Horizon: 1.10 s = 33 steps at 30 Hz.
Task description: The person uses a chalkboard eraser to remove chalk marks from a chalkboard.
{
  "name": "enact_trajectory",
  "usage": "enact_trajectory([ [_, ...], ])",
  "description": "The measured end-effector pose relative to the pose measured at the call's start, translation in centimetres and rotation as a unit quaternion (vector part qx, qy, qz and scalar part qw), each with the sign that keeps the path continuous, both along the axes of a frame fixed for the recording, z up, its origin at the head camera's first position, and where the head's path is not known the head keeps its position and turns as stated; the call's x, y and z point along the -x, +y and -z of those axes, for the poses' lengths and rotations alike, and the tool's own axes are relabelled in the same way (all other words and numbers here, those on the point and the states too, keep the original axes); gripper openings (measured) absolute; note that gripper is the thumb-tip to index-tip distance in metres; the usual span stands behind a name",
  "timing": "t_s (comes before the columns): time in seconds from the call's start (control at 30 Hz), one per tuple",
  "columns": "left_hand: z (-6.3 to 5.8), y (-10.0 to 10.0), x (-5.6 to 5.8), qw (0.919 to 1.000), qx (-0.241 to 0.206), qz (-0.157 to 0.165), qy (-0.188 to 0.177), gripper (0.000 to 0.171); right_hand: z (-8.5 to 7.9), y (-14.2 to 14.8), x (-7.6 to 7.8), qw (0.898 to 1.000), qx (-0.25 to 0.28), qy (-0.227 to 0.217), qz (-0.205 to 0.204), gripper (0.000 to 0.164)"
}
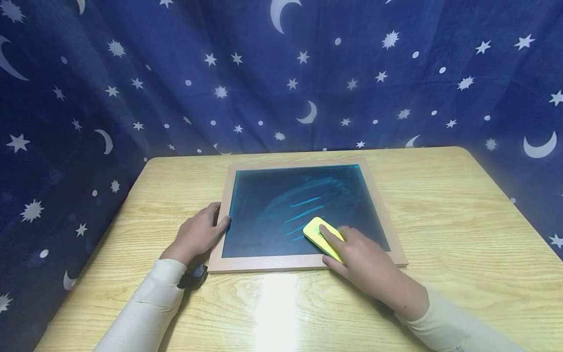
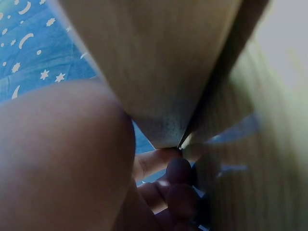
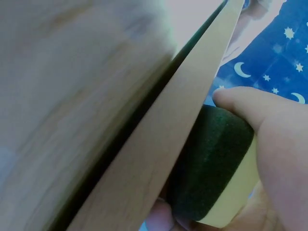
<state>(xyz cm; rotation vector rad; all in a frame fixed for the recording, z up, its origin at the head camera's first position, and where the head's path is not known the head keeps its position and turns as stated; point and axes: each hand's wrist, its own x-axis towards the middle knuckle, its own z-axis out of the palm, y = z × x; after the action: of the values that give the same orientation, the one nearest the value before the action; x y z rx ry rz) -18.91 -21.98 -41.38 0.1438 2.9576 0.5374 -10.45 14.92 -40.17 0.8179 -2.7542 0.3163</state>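
A small chalkboard (image 1: pixel 268 264) with a light wooden frame lies on the table. Several chalk strokes (image 1: pixel 304 212) and a pale smear show on its dark surface. My left hand (image 1: pixel 198 234) holds the left side of the frame, thumb on top; in the left wrist view its fingers are against the frame's wooden edge (image 2: pixel 154 57). With my right hand (image 1: pixel 369 264) I grip a yellow chalkboard eraser (image 1: pixel 314 229) over the lower right of the board, beside the strokes. Its dark green felt (image 3: pixel 211 159) overlaps the frame's edge in the right wrist view.
The wood-grain table (image 1: pixel 457 230) extends on both sides of the board, with a bright glare patch (image 1: pixel 276 313) in front. A blue curtain (image 1: pixel 264 58) with moons and stars hangs behind and along the sides. Something black (image 1: pixel 193 277) sits at my left wrist.
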Motion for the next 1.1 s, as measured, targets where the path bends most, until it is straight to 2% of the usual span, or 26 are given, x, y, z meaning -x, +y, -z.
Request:
enact_trajectory([
  [0.57,-0.3,0.1,0.1,1.0,0.003,0.003,0.008,0.062,-0.3,0.0,-0.2,1.0,-0.008,-0.006,0.006,0.062],
  [1.1,0.1,-0.1,-0.1,1.0,0.001,0.004,0.005,0.064,-0.5,1.5,1.1,0.999,-0.011,0.011,0.035,0.06],
])
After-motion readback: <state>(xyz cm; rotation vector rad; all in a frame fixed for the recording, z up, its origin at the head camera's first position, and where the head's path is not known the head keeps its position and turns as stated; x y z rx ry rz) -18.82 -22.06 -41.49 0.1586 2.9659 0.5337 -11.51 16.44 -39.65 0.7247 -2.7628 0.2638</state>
